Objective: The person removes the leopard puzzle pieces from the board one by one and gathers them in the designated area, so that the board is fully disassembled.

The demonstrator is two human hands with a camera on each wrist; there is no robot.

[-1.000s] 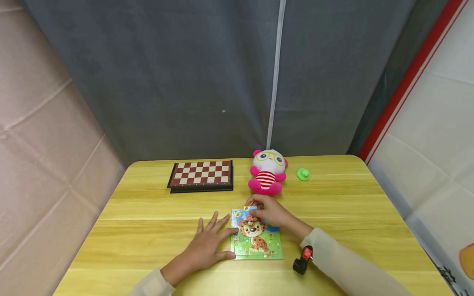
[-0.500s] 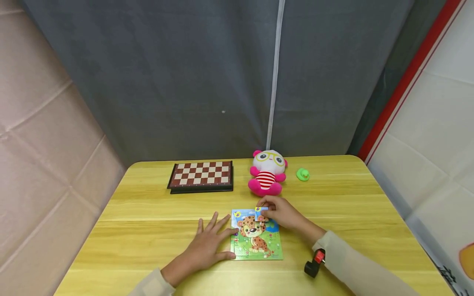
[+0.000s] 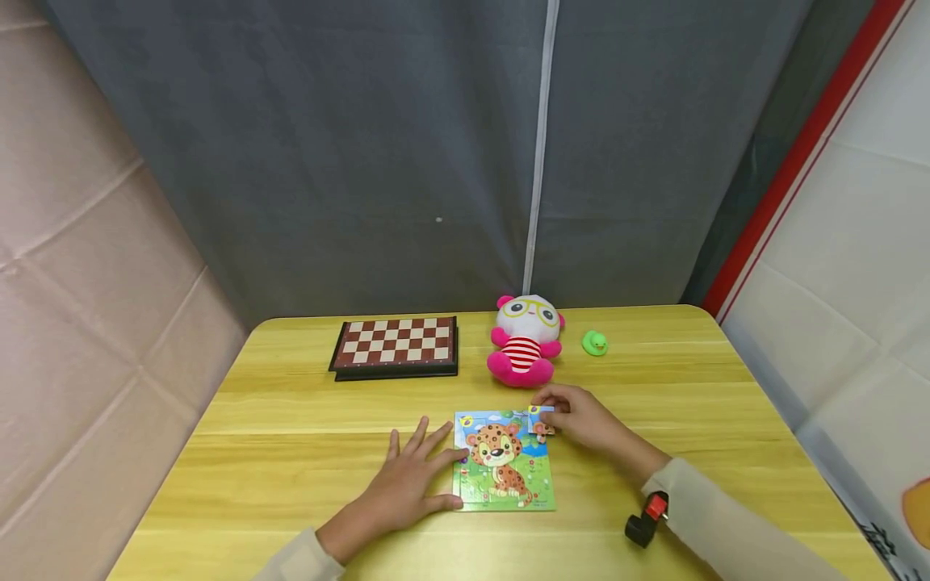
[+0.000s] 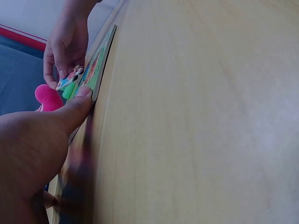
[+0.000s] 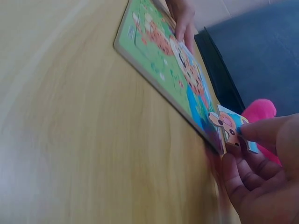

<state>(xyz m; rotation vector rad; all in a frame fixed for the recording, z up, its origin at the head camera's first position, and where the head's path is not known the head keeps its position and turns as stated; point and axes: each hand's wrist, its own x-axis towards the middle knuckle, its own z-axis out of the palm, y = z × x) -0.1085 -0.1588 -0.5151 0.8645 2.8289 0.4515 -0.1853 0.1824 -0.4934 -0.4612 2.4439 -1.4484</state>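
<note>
A flat leopard jigsaw puzzle [image 3: 501, 476] lies on the table in front of me. My left hand [image 3: 410, 484] is spread at its left side, with thumb and a fingertip on its left edge. In the right wrist view, my right hand [image 5: 268, 172] pinches a jigsaw piece [image 5: 229, 126] between thumb and fingers. That piece shows a spotted ear and blue sky. In the head view, the piece overlaps the puzzle's top right corner; in the right wrist view it is raised over that corner.
Behind the puzzle sits a pink and white plush toy [image 3: 523, 343] in a striped top. A chessboard box [image 3: 395, 345] is at the back left, and a green toy duck [image 3: 594, 343] at the back right. A grey curtain [image 3: 363, 161] hangs behind the wooden table [image 3: 291, 436].
My right hand has moved right with the jigsaw piece, from the puzzle's upper middle to its top right corner. The left hand stays in place.
</note>
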